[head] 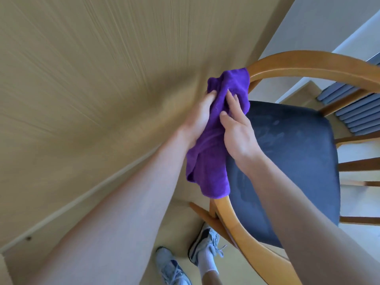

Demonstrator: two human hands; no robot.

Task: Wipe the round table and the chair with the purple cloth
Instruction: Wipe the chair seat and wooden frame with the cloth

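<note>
A wooden chair (308, 64) with a curved armrest rail and a dark blue padded seat (287, 161) fills the right half of the head view. The purple cloth (211, 140) is draped over the chair's left armrest. My left hand (198, 118) grips the cloth from the left side, and my right hand (236, 130) presses on it from the right, fingers spread over the fabric. Both hands hold the cloth around the rail. The round table is not in view.
A tan textured wall (92, 79) with a skirting strip stands close on the left. My two feet in grey sneakers (203, 247) are on the beige floor below the chair. Blue-grey slats (353, 112) and chair rungs lie at the right.
</note>
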